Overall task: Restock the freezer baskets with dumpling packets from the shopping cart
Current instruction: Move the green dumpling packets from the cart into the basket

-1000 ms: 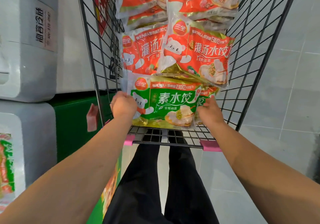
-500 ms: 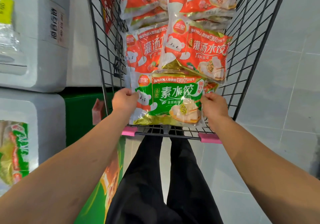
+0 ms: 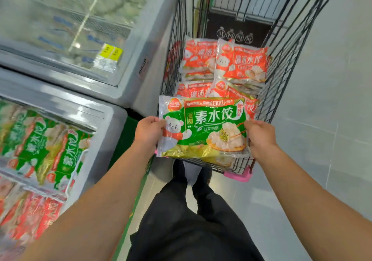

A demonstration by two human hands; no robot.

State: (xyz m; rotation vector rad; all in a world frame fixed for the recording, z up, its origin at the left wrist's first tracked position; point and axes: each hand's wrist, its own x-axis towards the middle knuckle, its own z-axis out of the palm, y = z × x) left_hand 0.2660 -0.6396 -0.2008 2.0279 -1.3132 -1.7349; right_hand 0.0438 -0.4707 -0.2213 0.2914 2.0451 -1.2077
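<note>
Both hands' grip unchanged, green packet (image 3: 203, 127) now clear of cart (image 3: 285, 63)

freezer packets (image 3: 40, 156) blurred; fingers behind green packet (image 3: 203, 127).

The green dumpling packet (image 3: 203, 127) reads 素水饺, 韭菜鸡蛋 and 三全.

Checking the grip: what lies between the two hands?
In the head view, the green dumpling packet spans the whole gap, left hand gripping one edge, right hand the other.
</note>
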